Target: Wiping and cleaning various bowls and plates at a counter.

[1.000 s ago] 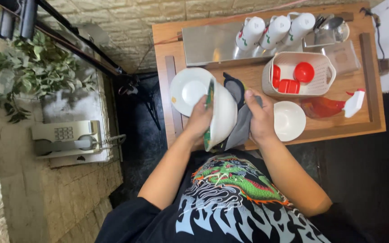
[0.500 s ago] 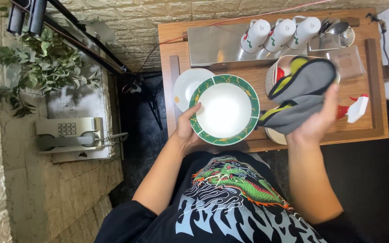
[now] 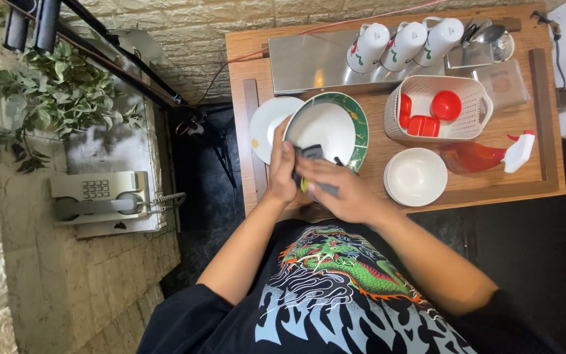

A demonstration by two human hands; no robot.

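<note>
A white plate with a green rim point(image 3: 333, 124) is tilted up over the wooden tray table point(image 3: 466, 190). My left hand point(image 3: 283, 172) grips its lower left edge. My right hand point(image 3: 339, 190) presses a grey cloth point(image 3: 312, 157) with a yellow patch against the plate's lower face. Behind the plate lies a plain white plate point(image 3: 268, 126), partly covered by it.
A stack of white bowls point(image 3: 416, 177) sits right of my hands. A white basket point(image 3: 437, 111) holds red cups. A red spray bottle point(image 3: 483, 156) lies on its side. Three white mugs point(image 3: 404, 44) stand on a metal rack at the back. A telephone point(image 3: 103, 195) and plant point(image 3: 54, 105) are at left.
The plate turned from edge-on to face-up. My right hand lifted the cloth away to the right, then brought it back onto the plate's lower part.
</note>
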